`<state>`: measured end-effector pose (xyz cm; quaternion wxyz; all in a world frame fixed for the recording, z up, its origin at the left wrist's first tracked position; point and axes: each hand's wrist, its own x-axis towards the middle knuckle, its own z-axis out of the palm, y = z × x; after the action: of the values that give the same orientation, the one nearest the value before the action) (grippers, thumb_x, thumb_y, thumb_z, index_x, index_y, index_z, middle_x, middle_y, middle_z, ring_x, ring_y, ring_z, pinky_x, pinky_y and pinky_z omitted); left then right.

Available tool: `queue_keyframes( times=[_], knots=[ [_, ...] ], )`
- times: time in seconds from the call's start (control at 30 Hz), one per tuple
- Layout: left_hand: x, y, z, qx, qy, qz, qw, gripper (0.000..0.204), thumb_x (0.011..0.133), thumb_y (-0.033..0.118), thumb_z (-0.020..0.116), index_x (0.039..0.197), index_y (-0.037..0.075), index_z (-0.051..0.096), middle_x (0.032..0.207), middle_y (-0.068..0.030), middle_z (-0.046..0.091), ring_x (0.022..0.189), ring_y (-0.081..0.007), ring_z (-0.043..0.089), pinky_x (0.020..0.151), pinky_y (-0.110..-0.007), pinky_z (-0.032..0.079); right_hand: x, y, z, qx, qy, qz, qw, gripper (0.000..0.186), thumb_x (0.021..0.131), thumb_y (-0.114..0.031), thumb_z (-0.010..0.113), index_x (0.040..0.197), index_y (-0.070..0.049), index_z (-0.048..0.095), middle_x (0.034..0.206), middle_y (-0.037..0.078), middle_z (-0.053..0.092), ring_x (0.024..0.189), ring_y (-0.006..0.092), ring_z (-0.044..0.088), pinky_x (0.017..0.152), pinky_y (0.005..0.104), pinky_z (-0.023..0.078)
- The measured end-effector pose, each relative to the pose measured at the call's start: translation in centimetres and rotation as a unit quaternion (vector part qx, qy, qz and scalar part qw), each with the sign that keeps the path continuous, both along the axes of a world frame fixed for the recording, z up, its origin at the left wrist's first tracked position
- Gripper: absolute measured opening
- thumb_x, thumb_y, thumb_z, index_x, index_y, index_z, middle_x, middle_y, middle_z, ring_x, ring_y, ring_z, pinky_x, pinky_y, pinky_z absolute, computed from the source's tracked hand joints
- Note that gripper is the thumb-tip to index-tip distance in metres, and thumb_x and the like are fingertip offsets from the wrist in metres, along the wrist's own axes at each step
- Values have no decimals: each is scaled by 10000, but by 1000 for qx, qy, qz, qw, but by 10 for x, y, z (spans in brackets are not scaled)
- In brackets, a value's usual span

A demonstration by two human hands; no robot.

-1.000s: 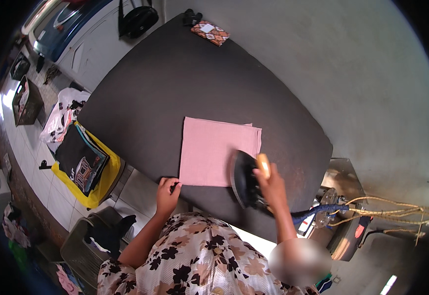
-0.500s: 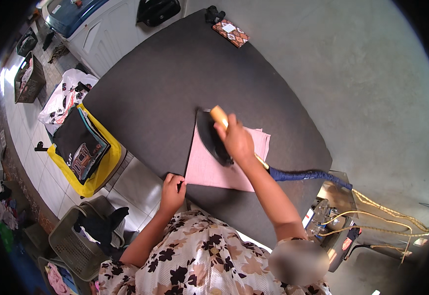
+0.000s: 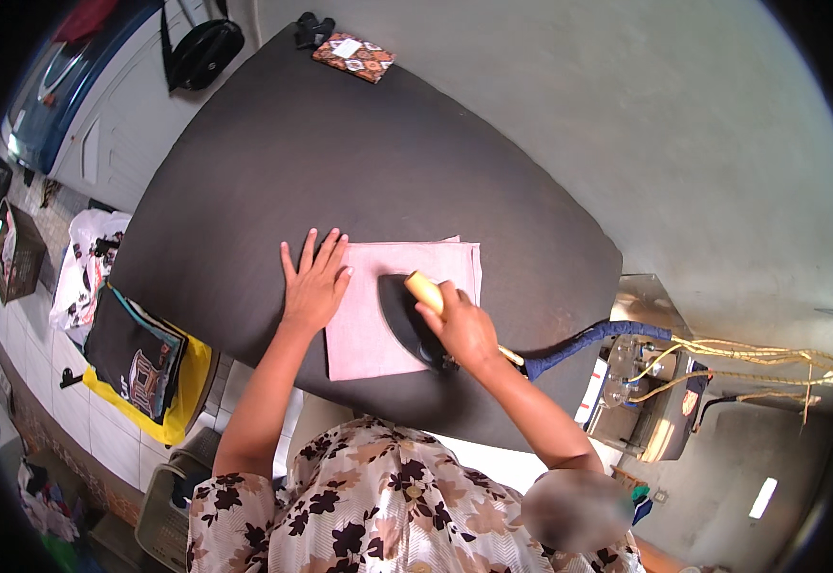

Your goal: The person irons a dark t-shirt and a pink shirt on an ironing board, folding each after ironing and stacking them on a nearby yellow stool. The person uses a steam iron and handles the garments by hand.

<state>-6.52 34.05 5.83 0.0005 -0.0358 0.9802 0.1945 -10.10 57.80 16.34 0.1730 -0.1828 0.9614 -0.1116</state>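
A folded pink cloth (image 3: pixel 359 334) lies on the dark grey padded table (image 3: pixel 273 172). On its right half rests a black clothes iron (image 3: pixel 405 320) with a pale yellow handle. My right hand (image 3: pixel 461 328) is wrapped round that handle. From the back of the iron a cord bound in dark blue fabric (image 3: pixel 579 341) runs off to the right. My left hand (image 3: pixel 314 286) lies flat with fingers spread at the cloth's upper left edge, partly on the table cover. The iron hides part of the cloth.
Left of the table, folded dark clothes (image 3: pixel 135 353) lie on a yellow bag (image 3: pixel 182 411). A patterned box (image 3: pixel 354 57) sits at the table's far end. Yellow-wrapped cords (image 3: pixel 751 351) hang by the right wall, near a clear bottle (image 3: pixel 620 372). A plastic basket (image 3: pixel 163 516) stands lower left.
My left hand has gone from the cloth's lower left corner to its upper left edge, fingers now spread. The iron has shifted down on the cloth. The whole view has turned.
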Motion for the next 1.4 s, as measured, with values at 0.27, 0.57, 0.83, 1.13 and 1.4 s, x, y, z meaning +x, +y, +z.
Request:
queue_keyframes(
  times=[0.27,0.57,0.83,1.13,1.4],
  knots=[
    [-7,0,-7,-32,-37,-19,999,533,1003,361,338,1498,169,291,1566,15,238,1463,-234,135,1147,-591,-38,-100,35,-23,-38,94,-249,963,447,939,-442,527,1028,-6,490,799,284,650,762,471,634,650,531,508],
    [27,34,4,28,-32,19,999,580,977,294,396,1498,77,260,1569,-90,215,1464,-298,123,1144,-579,2,39,80,-7,-18,7,-246,969,409,921,-405,589,974,-28,438,770,292,628,734,492,607,616,536,477],
    [29,36,-10,-3,-34,23,999,588,982,307,377,1509,90,233,1575,-71,208,1468,-273,122,1146,-565,-28,-7,98,-14,-15,72,-195,978,422,907,-454,582,965,-54,459,794,225,656,726,440,628,609,501,493],
    [52,33,-8,397,42,158,903,595,937,54,470,1484,30,237,1487,-199,310,1340,-309,371,1103,-422,295,-82,140,-50,3,162,-262,951,426,922,-462,548,992,-50,462,778,209,666,727,402,663,612,491,531],
    [106,47,-13,507,-86,283,810,544,925,126,587,1386,-16,337,1250,-157,513,1075,-199,534,923,-305,437,-28,180,-30,99,375,-230,892,491,863,-358,624,1223,-60,473,1253,190,514,1059,358,520,832,475,428]
  ],
)
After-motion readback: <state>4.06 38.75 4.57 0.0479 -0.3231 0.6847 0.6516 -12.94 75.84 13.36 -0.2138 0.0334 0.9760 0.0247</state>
